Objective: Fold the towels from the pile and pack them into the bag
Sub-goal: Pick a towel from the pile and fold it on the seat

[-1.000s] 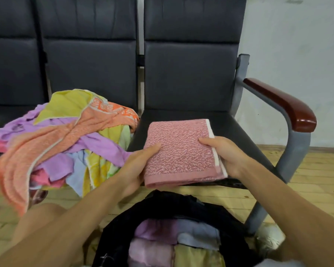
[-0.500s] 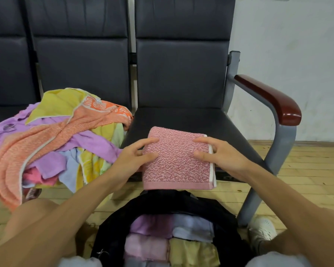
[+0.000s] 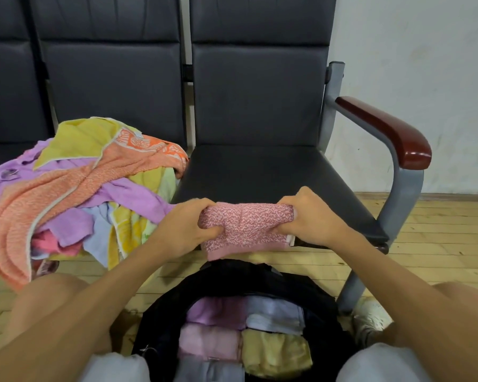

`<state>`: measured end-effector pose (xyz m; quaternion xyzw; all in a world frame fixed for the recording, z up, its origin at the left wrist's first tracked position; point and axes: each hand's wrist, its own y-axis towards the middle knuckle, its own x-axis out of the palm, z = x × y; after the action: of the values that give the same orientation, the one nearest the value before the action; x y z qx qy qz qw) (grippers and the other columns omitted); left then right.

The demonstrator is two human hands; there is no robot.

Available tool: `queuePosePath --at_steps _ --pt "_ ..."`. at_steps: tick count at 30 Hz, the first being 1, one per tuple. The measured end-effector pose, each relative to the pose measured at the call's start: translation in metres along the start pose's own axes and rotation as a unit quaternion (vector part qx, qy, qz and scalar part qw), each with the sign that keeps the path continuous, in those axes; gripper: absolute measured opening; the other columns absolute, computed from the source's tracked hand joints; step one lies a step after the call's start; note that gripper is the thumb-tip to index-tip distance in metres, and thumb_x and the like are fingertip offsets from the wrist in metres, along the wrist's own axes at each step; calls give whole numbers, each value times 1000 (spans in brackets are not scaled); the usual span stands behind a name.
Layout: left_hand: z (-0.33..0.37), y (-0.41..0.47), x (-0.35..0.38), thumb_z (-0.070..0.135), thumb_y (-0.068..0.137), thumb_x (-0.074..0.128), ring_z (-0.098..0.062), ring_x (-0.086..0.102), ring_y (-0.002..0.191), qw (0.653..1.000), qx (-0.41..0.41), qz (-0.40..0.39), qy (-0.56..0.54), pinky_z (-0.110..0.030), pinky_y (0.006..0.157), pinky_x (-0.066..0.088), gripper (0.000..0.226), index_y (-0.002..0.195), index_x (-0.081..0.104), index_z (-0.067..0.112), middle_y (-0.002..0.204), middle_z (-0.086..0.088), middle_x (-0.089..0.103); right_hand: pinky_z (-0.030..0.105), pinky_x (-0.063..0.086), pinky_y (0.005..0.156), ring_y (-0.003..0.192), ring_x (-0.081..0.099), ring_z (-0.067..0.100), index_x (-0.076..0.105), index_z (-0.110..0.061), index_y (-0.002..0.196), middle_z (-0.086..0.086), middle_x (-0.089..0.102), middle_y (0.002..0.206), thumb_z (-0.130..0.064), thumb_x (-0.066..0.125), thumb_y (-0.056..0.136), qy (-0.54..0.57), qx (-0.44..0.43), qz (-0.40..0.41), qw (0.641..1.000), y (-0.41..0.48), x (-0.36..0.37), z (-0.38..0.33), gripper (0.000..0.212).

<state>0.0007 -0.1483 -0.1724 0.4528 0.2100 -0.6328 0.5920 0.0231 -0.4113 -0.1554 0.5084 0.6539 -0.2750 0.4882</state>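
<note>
My left hand and right hand each grip one end of the folded pink towel, fingers curled tight into the cloth. I hold the towel at the chair seat's front edge, above the open black bag. The pile lies on the seat to the left.

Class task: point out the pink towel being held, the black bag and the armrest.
pink towel (image 3: pixel 246 227), head view, middle of its face.
black bag (image 3: pixel 226 279), head view, far rim.
armrest (image 3: pixel 384 128), head view, top surface.
</note>
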Motion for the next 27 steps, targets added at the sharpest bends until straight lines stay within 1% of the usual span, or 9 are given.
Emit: queuePosePath --at_steps 2,4,7,12,16,19,23,25,27 --pt "-1 0 -3 33 83 72 -7 48 86 1000 1 -5 -2 -14 71 37 32 109 58 24 96 7 43 28 39 86 108 40 15 70 -19 102 2 51 108 -35 79 77 9 -10 -9 1000 2 -2 2 31" --pt "-1 -1 -5 34 83 73 -4 47 92 999 0 -27 -31 -11 77 37 31 105 57 19 102 3 40 25 42 81 103 53 17 72 -11 94 4 61 104 -29 80 77 51 -15 -39 998 2 -7 6 26" --pt "3 -1 -10 36 86 69 -4 55 96 988 -59 -67 -124 -20 82 42 30 105 57 17 108 4 55 32 54 90 96 68 13 69 -14 102 -1 71 101 -23 78 81 226 45 -96 968 -2 -17 7 24" --pt "23 -3 -5 28 90 63 -20 70 86 856 -206 -16 -474 -32 71 54 31 115 62 11 103 -13 72 36 55 88 101 70 24 68 -8 114 7 74 106 -27 59 95 468 124 -101 869 -8 -18 2 28" --pt "32 -8 1 43 93 56 -26 68 102 775 -259 -39 -576 -42 90 52 36 110 70 15 109 -12 72 34 57 77 90 69 25 69 -4 110 12 74 104 -28 56 97 511 170 -76 839 -10 -8 -6 29" --pt "37 -11 2 45 97 45 -25 67 107 705 -233 -103 -662 -40 87 55 44 112 72 14 117 -10 70 34 59 76 84 70 22 68 -3 107 12 73 98 -25 56 98 566 203 -57 797 -11 -4 -6 26" --pt "36 -16 4 40 89 54 -25 62 117 729 -204 -155 -635 -35 90 56 47 127 61 13 126 -11 65 31 61 68 73 70 19 66 -1 107 10 73 87 -24 53 100 581 225 -50 780 -15 -2 -5 27" --pt "34 -21 6 31 86 63 -26 61 118 750 -185 -189 -607 -37 97 52 46 128 60 12 127 -12 64 30 60 63 67 68 17 63 -1 109 8 70 82 -25 49 102 563 229 -47 793 -20 -2 -4 28" --pt "29 -26 12 12 83 70 -25 61 118 767 -180 -196 -584 -39 99 50 50 131 55 10 127 -11 64 33 59 71 73 67 18 61 -1 114 9 69 86 -28 48 103 526 229 -47 818 -25 0 -1 32"
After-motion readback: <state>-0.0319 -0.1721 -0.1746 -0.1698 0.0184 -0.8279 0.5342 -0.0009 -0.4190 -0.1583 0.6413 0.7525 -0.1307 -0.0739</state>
